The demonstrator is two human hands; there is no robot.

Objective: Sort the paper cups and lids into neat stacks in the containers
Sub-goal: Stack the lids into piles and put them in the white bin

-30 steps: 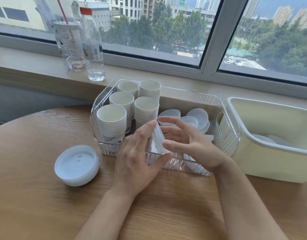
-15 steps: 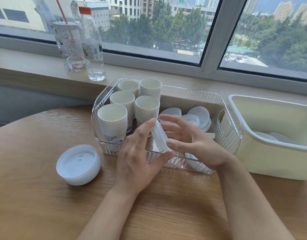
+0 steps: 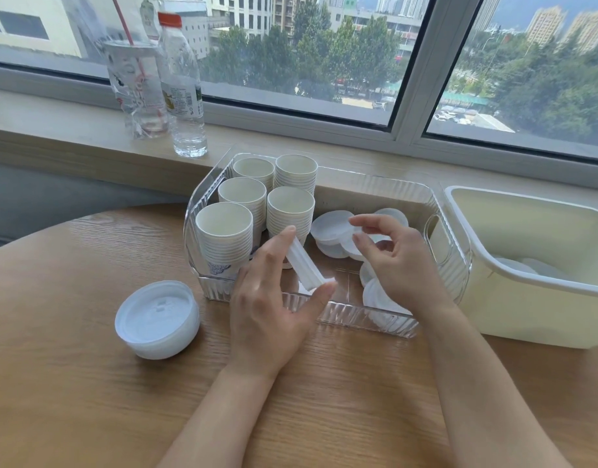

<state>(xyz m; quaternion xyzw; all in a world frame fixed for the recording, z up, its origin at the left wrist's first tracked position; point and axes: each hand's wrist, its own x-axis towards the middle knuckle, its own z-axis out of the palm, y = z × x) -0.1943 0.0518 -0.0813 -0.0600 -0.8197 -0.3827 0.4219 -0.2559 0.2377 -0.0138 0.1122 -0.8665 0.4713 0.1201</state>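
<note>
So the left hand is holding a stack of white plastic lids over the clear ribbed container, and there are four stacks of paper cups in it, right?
Not quite: the head view shows five stacks of white paper cups in the clear ribbed container, not four. The left hand does hold the stack of white plastic lids over it.

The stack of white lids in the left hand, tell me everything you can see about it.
The small stack of white plastic lids is a short nested pile turned on edge, so its ribbed rims show as a slanted band. The left hand holds it, forefinger at the upper end and thumb at the lower, above the near wall of the clear ribbed plastic container. The right hand is apart from it. It stands just right of the stacks of white paper cups.
</note>
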